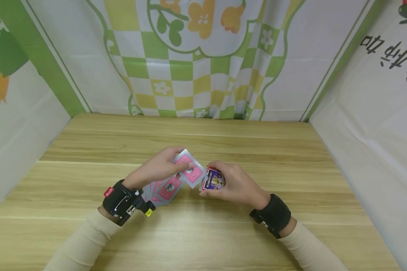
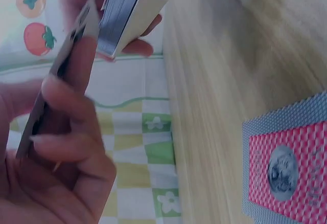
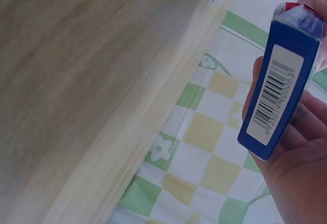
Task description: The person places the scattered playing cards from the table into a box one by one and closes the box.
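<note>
My left hand pinches a few playing cards with red patterned backs, thumb on top and fingers beneath. In the left wrist view these cards show edge-on as a thin stack. My right hand grips a card box by its sides, close to the right of the held cards. The box's open end faces the left hand, and a tight stack of cards shows inside it. A barcode label sits on the blue end of the box. Below the left hand, several fanned playing cards lie face down on the table.
The wooden table spreads around both hands. A checked green and yellow curtain hangs along its back edge. White printed cloth walls stand at the left and right. Each wrist wears a black strap with a camera.
</note>
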### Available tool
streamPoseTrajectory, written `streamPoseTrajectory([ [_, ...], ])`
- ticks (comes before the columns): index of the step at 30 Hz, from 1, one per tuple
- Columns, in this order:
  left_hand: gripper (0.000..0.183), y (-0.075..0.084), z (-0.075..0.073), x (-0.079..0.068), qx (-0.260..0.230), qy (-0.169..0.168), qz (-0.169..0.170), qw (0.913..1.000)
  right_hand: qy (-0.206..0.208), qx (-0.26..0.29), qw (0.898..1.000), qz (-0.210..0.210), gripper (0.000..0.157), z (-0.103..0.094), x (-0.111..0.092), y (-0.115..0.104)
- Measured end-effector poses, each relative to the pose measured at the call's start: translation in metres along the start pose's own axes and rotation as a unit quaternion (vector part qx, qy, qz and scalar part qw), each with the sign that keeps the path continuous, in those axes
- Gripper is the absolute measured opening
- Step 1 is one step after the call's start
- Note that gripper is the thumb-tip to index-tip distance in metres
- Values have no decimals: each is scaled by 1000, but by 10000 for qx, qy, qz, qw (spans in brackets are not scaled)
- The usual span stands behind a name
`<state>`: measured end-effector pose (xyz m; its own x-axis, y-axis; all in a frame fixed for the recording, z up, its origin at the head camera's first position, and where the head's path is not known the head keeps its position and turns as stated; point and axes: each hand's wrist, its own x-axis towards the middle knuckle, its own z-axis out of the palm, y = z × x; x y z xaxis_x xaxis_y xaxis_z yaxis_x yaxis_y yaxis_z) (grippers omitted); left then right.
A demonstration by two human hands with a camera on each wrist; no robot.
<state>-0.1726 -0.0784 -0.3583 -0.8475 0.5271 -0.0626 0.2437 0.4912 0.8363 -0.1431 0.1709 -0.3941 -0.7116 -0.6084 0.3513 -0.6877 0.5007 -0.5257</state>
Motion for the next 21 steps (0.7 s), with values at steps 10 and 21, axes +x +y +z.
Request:
streamPoseTrajectory([
  [10, 19, 9, 28, 1, 74, 1017, 107, 9947, 369, -82, 9993, 79, 65, -1, 0, 1],
  [21, 24, 10, 54, 1, 73, 357, 224, 9991, 396, -117, 9990, -150, 64, -1, 0, 4],
])
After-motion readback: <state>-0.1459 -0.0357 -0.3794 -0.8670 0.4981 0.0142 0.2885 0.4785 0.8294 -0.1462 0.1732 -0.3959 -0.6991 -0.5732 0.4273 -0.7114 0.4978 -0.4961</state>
